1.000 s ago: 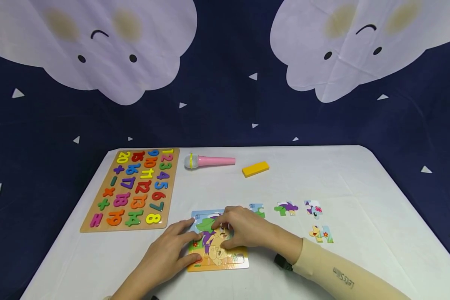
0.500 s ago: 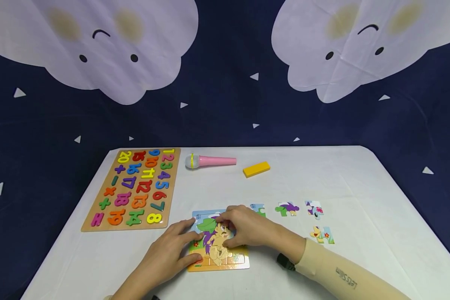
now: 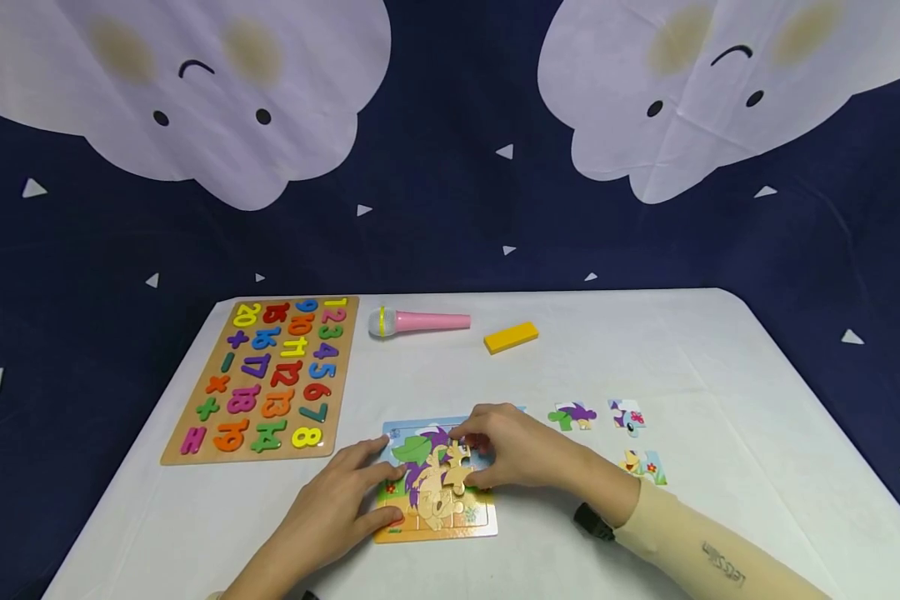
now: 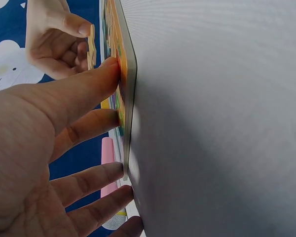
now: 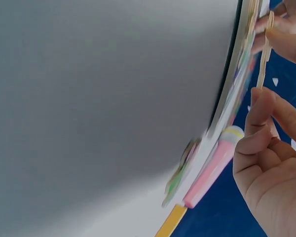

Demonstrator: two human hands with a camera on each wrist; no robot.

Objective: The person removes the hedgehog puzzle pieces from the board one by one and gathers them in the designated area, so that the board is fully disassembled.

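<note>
A jigsaw puzzle board with a cartoon picture lies near the front of the table. My left hand rests at its left side, fingers extended and spread; in the left wrist view the thumb touches the board's face. Between thumb and fingertips, my right hand pinches a puzzle piece above the board's right part. In the right wrist view this puzzle piece appears edge-on, apart from the board. Part of the board's right side is hidden behind the right hand.
Loose puzzle pieces lie right of the board: a green and purple piece, one with a pink flower and a yellow one. Farther back are a number board, a pink toy microphone and a yellow block.
My right hand has moved slightly right and lifted, with the puzzle piece now tilted up off the picture. The left hand has stayed in place.
</note>
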